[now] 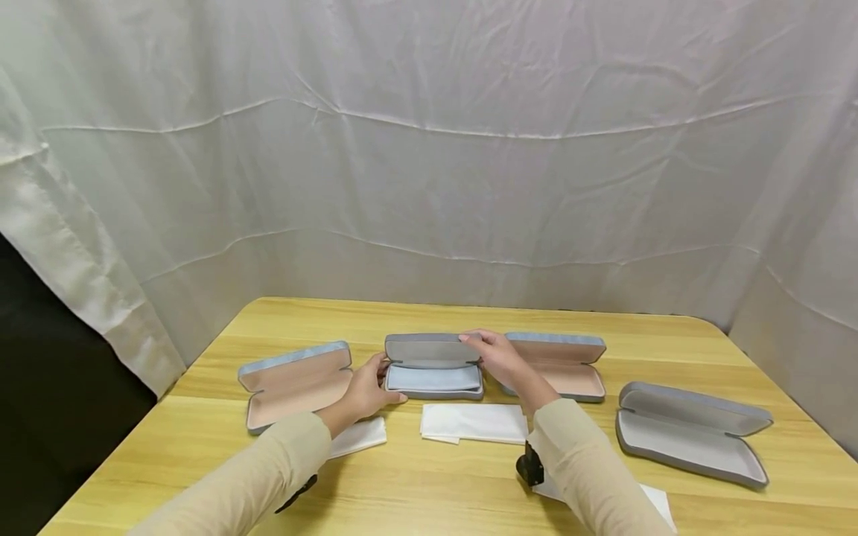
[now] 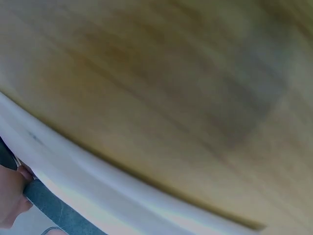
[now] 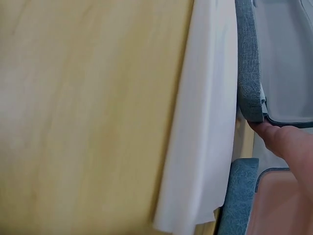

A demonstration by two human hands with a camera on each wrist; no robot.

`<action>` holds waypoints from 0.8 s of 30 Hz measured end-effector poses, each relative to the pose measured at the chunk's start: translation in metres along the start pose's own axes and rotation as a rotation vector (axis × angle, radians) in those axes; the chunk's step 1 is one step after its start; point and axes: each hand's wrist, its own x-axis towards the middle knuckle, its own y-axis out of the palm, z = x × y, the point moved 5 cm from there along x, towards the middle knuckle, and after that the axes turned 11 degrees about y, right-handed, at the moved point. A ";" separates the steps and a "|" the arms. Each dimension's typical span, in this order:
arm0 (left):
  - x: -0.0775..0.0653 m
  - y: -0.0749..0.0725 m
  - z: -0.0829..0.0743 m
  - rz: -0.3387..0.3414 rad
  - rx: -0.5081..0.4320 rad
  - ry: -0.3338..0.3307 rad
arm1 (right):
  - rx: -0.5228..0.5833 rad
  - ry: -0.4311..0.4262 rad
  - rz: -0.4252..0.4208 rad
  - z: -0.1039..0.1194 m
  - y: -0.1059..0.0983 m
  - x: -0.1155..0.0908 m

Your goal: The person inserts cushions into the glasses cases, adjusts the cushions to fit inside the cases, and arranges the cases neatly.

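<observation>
Three cases (image 1: 690,439) around, cloth (image 1: 474,422) before held case (image 1: 429,351)

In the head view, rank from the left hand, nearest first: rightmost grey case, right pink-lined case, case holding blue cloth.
1. Case holding blue cloth, at left hand
2. Right pink-lined case, farther right
3. Rightmost grey case, at far right

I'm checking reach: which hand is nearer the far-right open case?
Right. The right hand touches another case's lid, left of the far-right case; the left hand is farther left.
</observation>
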 end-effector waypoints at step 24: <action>0.000 -0.005 -0.004 0.028 0.047 0.023 | -0.126 -0.073 0.177 0.002 -0.008 -0.012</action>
